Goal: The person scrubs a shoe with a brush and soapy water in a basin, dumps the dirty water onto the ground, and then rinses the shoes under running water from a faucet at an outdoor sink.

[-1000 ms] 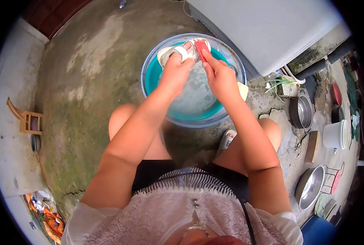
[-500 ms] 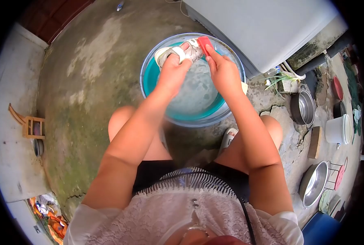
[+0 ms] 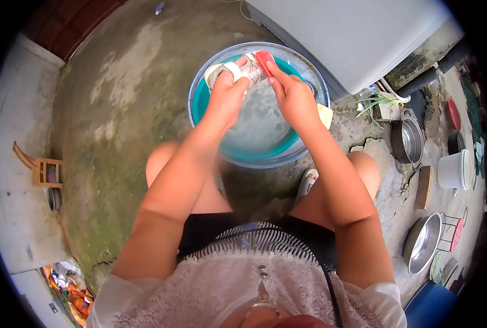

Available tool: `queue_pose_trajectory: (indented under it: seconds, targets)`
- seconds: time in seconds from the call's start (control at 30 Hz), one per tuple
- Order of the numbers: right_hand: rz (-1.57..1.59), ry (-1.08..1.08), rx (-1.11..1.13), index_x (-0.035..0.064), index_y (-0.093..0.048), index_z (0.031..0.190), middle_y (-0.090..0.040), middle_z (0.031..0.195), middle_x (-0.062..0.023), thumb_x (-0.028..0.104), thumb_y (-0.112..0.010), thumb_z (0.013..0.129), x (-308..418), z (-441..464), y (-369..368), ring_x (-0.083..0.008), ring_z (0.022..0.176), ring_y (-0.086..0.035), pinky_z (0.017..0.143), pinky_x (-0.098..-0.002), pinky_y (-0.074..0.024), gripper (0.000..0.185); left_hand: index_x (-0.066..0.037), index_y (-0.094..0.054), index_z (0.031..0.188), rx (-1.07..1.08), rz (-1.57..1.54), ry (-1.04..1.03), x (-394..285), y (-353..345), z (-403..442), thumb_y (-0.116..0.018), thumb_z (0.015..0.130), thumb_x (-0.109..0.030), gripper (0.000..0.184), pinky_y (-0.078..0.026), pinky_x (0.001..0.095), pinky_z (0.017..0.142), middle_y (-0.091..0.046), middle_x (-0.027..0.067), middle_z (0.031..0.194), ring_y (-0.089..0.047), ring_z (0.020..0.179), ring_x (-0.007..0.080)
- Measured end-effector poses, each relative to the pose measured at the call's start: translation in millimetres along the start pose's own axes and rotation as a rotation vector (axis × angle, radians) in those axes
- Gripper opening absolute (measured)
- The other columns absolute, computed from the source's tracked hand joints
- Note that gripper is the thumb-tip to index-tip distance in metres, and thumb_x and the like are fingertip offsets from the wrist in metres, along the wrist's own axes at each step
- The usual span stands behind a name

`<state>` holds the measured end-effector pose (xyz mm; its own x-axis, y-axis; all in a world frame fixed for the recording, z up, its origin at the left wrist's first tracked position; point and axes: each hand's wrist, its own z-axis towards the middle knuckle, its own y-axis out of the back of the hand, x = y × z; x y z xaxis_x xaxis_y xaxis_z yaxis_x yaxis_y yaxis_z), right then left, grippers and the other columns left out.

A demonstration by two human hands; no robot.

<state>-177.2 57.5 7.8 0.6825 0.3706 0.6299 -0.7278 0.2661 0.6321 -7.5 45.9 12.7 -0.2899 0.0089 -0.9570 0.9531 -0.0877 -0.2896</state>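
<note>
Over the far side of a teal basin [image 3: 201, 104], my left hand [image 3: 227, 98] is closed around a pale white shoe [image 3: 251, 70] with a strap-like band. A red scrubbing brush [image 3: 264, 62] is in my right hand [image 3: 295, 97], pressed against the shoe's right end. The brush's bristles are hidden from this angle. Cloudy, sudsy water [image 3: 262, 120] fills the teal basin, which sits inside a larger basin [image 3: 313, 68] with a blue-grey rim. A pale yellow piece [image 3: 325, 116], perhaps soap or a sponge, rests at that rim beside my right wrist.
A large grey cabinet-like block [image 3: 341, 38] stands at the upper right. Along the right side are metal basins [image 3: 422, 243], a white bucket [image 3: 455, 169], a wooden block [image 3: 424, 187] and a green plant [image 3: 379, 104]. At left, a small wooden chair [image 3: 48, 172] leans by the wall.
My right hand and the red brush have shifted slightly left along the shoe. My left hand and the shoe have moved a little left.
</note>
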Motion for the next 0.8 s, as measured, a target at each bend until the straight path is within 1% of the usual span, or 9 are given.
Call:
queue_pose_trajectory:
  seconds: [0.03,0.13,0.17,0.3,0.43,0.53,0.67,0.7,0.8]
  targets:
    - [-0.037,-0.018,-0.039,0.0166,-0.066,0.131,-0.064,0.079,-0.0202,0.022,-0.064,0.097,-4,7,-2,-0.0371,0.07,-0.064,0.067,-0.0458,-0.0523,0.035,0.005,-0.041,0.149,0.002,0.023,0.01,0,-2,1,-0.048,0.091,0.003,0.058,-0.047,0.0294,0.099,-0.059,0.0124,0.136,-0.059,0.12,0.0172]
    - [0.026,-0.024,0.016,0.016,-0.066,0.133,-0.062,0.078,-0.0175,0.019,-0.066,0.097,9,-7,-14,-0.0321,0.076,-0.064,0.071,-0.0434,-0.051,0.036,0.005,-0.041,0.149,-0.048,-0.028,0.027,-4,-4,0,-0.048,0.092,0.004,0.058,-0.048,0.0292,0.099,-0.059,0.0129,0.136,-0.06,0.119,0.0174]
    - [0.139,0.075,0.01,0.0178,-0.066,0.132,-0.063,0.08,-0.0201,0.022,-0.063,0.098,11,-15,-18,-0.0364,0.072,-0.064,0.066,-0.0459,-0.0518,0.034,0.005,-0.041,0.149,-0.074,-0.062,0.033,-5,-3,-1,-0.048,0.092,0.004,0.058,-0.048,0.0291,0.098,-0.059,0.013,0.136,-0.06,0.119,0.0175]
    - [0.015,-0.019,-0.001,0.0155,-0.065,0.133,-0.061,0.078,-0.0205,0.023,-0.064,0.097,2,2,3,-0.0374,0.071,-0.063,0.065,-0.0468,-0.0508,0.036,0.006,-0.041,0.148,-0.007,-0.107,0.005,3,3,2,-0.049,0.093,0.003,0.057,-0.048,0.0304,0.1,-0.058,0.0141,0.137,-0.061,0.118,0.0189]
    - [0.083,0.095,0.034,0.0156,-0.065,0.133,-0.061,0.078,-0.0176,0.022,-0.064,0.097,18,-17,-11,-0.0354,0.071,-0.063,0.065,-0.0462,-0.0511,0.036,0.006,-0.042,0.147,-0.051,-0.179,0.026,-2,1,2,-0.05,0.094,0.002,0.054,-0.048,0.0318,0.1,-0.058,0.0152,0.135,-0.061,0.119,0.0208]
    - [0.027,0.048,0.059,0.0155,-0.064,0.134,-0.06,0.078,-0.0176,0.022,-0.064,0.097,9,-9,-1,-0.0361,0.07,-0.062,0.064,-0.0457,-0.0514,0.037,0.006,-0.043,0.146,-0.056,-0.178,0.046,1,6,0,-0.05,0.094,0.002,0.052,-0.049,0.033,0.1,-0.059,0.0154,0.134,-0.06,0.12,0.0216]
    - [0.05,0.04,-0.022,0.0165,-0.064,0.134,-0.061,0.08,-0.0192,0.022,-0.065,0.096,13,-7,-7,-0.0371,0.07,-0.063,0.066,-0.0454,-0.052,0.038,0.006,-0.042,0.146,-0.062,-0.143,0.009,-1,1,3,-0.051,0.093,0.001,0.053,-0.049,0.0342,0.1,-0.059,0.0157,0.134,-0.061,0.119,0.0223]
    - [0.149,0.065,0.054,0.0165,-0.065,0.133,-0.063,0.081,-0.0195,0.024,-0.065,0.096,17,-12,-9,-0.0376,0.074,-0.064,0.069,-0.0463,-0.0524,0.038,0.007,-0.041,0.145,-0.047,-0.169,0.004,0,3,6,-0.051,0.093,0.002,0.053,-0.05,0.0343,0.099,-0.059,0.0157,0.134,-0.061,0.118,0.0226]
    - [0.044,0.0,0.102,0.0169,-0.065,0.133,-0.065,0.084,-0.0205,0.025,-0.065,0.096,-1,-8,-15,-0.038,0.079,-0.066,0.072,-0.0471,-0.0528,0.037,0.008,-0.044,0.141,-0.075,-0.219,0.069,7,12,8,-0.052,0.092,0.003,0.05,-0.052,0.0364,0.097,-0.06,0.0167,0.13,-0.063,0.116,0.0257]
